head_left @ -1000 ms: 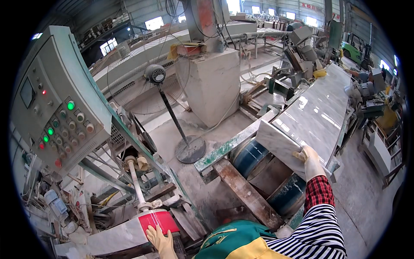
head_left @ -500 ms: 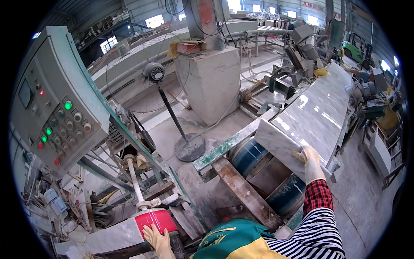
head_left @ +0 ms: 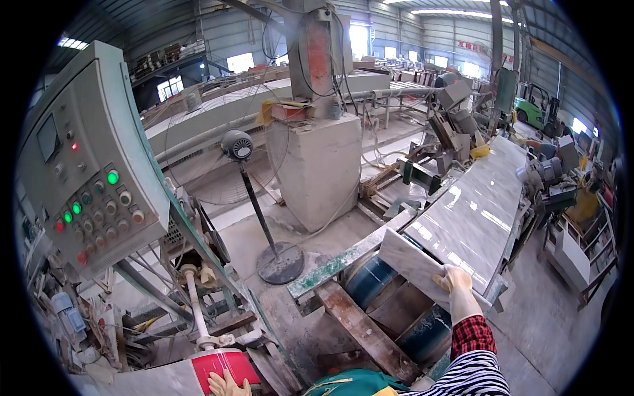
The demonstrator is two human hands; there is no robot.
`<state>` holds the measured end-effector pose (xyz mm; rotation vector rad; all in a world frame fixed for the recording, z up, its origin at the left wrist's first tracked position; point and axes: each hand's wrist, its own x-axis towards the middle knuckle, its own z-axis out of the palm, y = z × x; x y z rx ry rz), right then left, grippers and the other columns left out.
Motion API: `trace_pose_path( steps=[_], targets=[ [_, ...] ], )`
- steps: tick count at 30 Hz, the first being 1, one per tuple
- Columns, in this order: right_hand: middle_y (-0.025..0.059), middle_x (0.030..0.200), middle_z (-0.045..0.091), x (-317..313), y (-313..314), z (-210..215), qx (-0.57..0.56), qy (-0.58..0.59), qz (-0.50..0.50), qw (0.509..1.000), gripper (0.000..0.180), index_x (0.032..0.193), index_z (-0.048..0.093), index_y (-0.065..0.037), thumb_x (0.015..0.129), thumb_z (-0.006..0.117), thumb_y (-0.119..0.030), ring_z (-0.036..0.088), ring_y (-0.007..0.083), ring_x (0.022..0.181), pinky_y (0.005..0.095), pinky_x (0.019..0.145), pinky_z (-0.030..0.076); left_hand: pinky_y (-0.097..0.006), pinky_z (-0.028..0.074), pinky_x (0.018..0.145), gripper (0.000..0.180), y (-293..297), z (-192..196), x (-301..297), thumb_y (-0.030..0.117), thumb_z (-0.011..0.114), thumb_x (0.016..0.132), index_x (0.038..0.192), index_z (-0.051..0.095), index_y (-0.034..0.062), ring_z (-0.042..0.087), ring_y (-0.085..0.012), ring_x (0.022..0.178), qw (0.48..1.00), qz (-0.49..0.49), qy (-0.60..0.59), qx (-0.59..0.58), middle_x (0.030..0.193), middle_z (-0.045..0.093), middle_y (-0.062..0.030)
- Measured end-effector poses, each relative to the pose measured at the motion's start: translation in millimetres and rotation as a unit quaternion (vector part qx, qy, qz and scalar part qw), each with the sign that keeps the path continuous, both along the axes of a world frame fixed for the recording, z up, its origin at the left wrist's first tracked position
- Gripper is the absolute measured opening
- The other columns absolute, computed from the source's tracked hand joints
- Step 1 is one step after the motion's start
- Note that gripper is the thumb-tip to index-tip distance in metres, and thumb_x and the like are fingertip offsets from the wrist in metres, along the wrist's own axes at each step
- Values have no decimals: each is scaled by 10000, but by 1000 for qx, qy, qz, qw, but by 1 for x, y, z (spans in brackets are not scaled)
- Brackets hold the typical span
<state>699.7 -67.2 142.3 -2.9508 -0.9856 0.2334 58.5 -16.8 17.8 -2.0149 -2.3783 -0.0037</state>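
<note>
My right hand (head_left: 453,279), in a pale rubber glove, grips the near edge of a long grey polished stone slab (head_left: 469,214) that lies on blue rollers (head_left: 370,280) of a conveyor line. My left hand (head_left: 223,385), also gloved, rests flat on a red roller (head_left: 224,365) at the bottom edge, beside another pale slab (head_left: 139,381). A red checked cuff and a striped sleeve cover my right forearm.
A grey control panel (head_left: 86,178) with green and red lights stands at the left. A pedestal fan (head_left: 241,148) and a concrete machine column (head_left: 320,165) fill the middle. A rusty beam (head_left: 363,330) lies below the rollers. Machinery lines the slab's far end; a green forklift (head_left: 538,105) stands beyond.
My right hand stays on the slab's edge. My left hand has slid slightly down and right on the red roller.
</note>
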Motion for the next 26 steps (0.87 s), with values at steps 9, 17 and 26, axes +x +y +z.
trace_pose_path(
  steps=[9, 17, 26],
  targets=[
    [164, 1051, 723, -16, 6, -6, 36, 13, -5, 999, 420, 1060, 716, -153, 810, 710, -491, 678, 364, 1018, 444, 849, 533, -566, 125, 1213, 794, 6, 3, -12, 372, 757, 790, 1443, 452, 38, 162, -508, 1462, 990, 61, -125, 3, 1575, 211, -318],
    [155, 1026, 737, 14, -4, -39, 17, 164, 79, 983, 361, 1097, 745, -140, 777, 762, -306, 703, 314, 982, 389, 836, 526, -562, 107, 1218, 787, 6, -12, -29, 393, 748, 799, 1445, 450, 55, 140, -488, 1475, 988, 59, -137, 32, 1577, 211, -314],
    [145, 955, 752, -51, -9, -12, 36, 154, 40, 987, 311, 1058, 758, -78, 821, 747, -279, 715, 258, 939, 383, 830, 517, -563, 130, 1212, 726, 8, -8, -32, 385, 751, 805, 1408, 507, 63, 170, -478, 1473, 972, 94, -203, 65, 1574, 239, -305]
  ],
)
